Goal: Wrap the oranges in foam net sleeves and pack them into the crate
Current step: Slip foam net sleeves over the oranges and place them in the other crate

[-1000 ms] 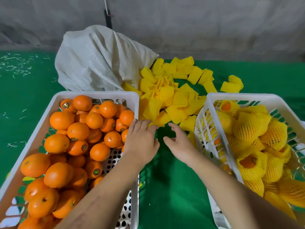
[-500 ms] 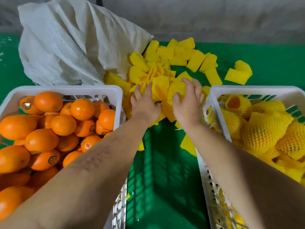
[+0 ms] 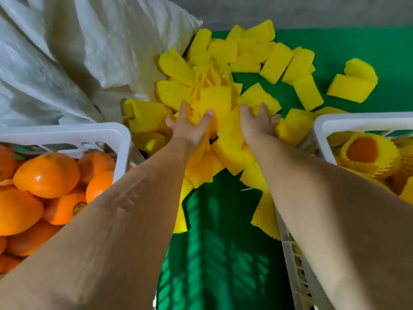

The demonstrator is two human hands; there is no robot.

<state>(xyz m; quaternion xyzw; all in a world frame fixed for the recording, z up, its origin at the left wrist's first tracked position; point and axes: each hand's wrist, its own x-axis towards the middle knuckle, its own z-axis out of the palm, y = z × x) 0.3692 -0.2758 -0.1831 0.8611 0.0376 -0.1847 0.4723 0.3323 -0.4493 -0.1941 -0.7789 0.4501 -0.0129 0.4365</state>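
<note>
**Clerk:** Yellow foam sleeves (image 3: 214,101), one heap, loose on the green mat (image 3: 223,253) between two white crates. Both hands are now in it; a second ago they were short of it, over bare mat, by the crate rims.

**Checker:** State of the hands?

**Clerk:** Left hand (image 3: 187,126): palm down on the heap, fingers spread and fairly straight, thumb out. It presses on the sleeves, with no clear grip. Right hand (image 3: 257,124): fingers dug down among the sleeves, tips hidden. Whether it has pinched one, I cannot tell.

**Checker:** Meaning for the job?

**Clerk:** My reading is that the reach is done and a sleeve is being picked out. No orange is in hand yet.

**Checker:** Oranges?

**Clerk:** Bare oranges (image 3: 47,175), many, in the left crate (image 3: 67,133). Wrapped ones (image 3: 362,153) in the right crate (image 3: 357,119), one showing its orange top through the open end of its sleeve. That crate looks partly filled; most of it is out of view.

**Checker:** Surroundings?

**Clerk:** White woven sack (image 3: 78,52), crumpled, behind the left crate and touching the heap's left edge. More sleeves lie scattered on the mat to the far right, apart from the heap. Grey wall (image 3: 312,10) at the back. Crate slats throw shadow bars on the mat.
</note>
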